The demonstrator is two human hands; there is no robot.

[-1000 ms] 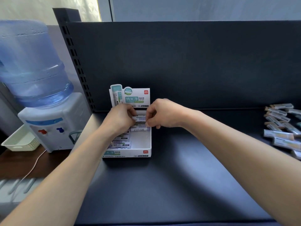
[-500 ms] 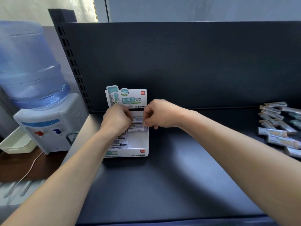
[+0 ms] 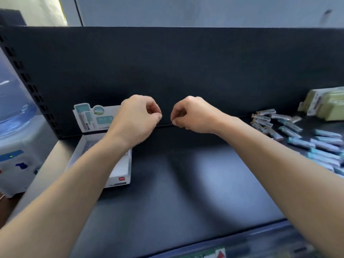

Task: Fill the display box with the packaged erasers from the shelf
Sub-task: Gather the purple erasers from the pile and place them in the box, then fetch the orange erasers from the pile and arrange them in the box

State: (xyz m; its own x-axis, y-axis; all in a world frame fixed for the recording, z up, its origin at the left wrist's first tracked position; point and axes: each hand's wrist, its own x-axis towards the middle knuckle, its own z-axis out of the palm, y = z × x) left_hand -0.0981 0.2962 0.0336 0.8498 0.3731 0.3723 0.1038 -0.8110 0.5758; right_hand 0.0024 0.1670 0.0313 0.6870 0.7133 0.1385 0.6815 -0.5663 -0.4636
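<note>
The left hand (image 3: 137, 118) and right hand (image 3: 193, 116) hover side by side at mid-frame, knuckles up, fingers curled in towards the thumbs with nothing visible in either. Below the left wrist, at lower left, the white display box (image 3: 121, 180) sits on the dark shelf (image 3: 186, 192). The packaged erasers (image 3: 297, 135) lie scattered at the right edge, with the water dispenser (image 3: 16, 146) at far left.

The left hand (image 3: 136, 118) and right hand (image 3: 193, 114) are now lifted out of the white cardboard display box (image 3: 119, 175), fingers curled, holding nothing.
</note>
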